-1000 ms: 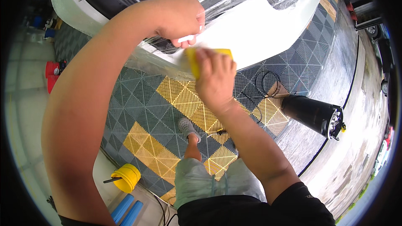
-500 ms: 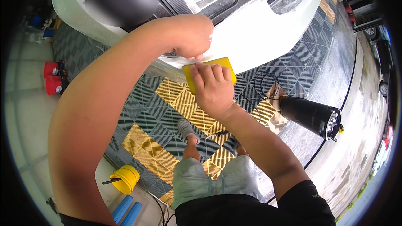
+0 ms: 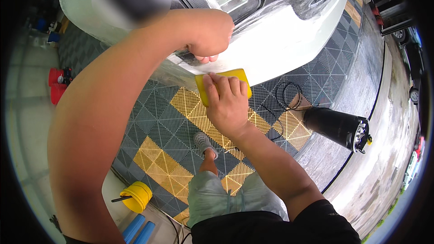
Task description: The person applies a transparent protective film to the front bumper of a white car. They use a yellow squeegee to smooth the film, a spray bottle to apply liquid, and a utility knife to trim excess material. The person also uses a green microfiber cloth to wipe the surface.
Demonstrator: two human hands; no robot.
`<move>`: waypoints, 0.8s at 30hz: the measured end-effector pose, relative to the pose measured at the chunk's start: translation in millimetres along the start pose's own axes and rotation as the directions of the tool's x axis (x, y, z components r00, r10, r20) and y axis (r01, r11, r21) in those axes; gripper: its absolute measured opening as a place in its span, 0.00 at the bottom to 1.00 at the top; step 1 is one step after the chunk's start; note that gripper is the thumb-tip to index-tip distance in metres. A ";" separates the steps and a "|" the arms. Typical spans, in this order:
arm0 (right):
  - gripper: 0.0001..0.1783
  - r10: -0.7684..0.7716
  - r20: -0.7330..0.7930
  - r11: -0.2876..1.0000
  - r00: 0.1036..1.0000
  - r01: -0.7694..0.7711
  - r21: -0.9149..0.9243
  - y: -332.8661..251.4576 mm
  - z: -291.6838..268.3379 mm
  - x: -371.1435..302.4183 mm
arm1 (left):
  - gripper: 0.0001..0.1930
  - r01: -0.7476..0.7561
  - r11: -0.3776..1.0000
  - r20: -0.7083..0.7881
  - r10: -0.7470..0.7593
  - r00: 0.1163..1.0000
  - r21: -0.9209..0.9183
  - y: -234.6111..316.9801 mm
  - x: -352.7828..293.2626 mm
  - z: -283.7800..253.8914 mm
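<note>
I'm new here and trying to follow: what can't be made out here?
Head view throughout:
Whatever the left hand may grip: hidden by its own back.
Underside of the yellow pad: hidden by the pad itself.
Rest of the white panel: cut off by the upper edge.
Right foot: behind the right forearm.

My flat rectangular scraper [image 3: 241, 72], mid-frame, is plain yellow; the glossy curved panel [image 3: 271, 40] at upper centre is white. I see ribbed plastic floor tiles [image 3: 156, 113] patterned in dark-grey and golden-yellow diamonds. The round plastic bucket [image 3: 141, 195], lower left, is yellow.
</note>
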State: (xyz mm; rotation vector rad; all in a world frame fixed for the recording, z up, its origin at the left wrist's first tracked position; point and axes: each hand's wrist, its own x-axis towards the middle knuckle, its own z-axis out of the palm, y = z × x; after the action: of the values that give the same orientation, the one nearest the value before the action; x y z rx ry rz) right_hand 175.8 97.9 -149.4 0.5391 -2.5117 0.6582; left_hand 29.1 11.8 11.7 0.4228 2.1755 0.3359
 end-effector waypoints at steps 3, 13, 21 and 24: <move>0.28 0.055 -0.051 0.998 0.997 -0.057 -0.036 -8.6 7.2 2.6 | 0.08 0.019 1.000 0.017 -0.019 1.000 0.001 0.6 -0.8 0.0; 0.24 0.319 -0.098 0.948 0.943 -0.318 0.025 -55.5 13.6 23.8 | 0.07 0.002 0.912 -0.119 0.052 0.992 0.410 -9.9 -16.9 3.7; 0.25 0.352 -0.133 0.936 0.927 -0.350 0.039 -3.1 -18.4 19.6 | 0.04 -0.109 0.739 -0.445 0.509 0.736 0.665 -31.1 -24.8 15.3; 0.26 0.199 -0.063 0.980 0.978 -0.199 0.011 -8.9 -17.8 12.3 | 0.06 0.002 0.698 -0.340 0.346 0.875 0.716 -16.4 -29.8 -1.5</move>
State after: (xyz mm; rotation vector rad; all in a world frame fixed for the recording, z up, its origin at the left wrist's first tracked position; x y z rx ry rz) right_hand 176.4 97.3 -126.0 0.2653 -2.5242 0.7430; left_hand 41.8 -15.5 27.5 1.0828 2.6888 -0.3746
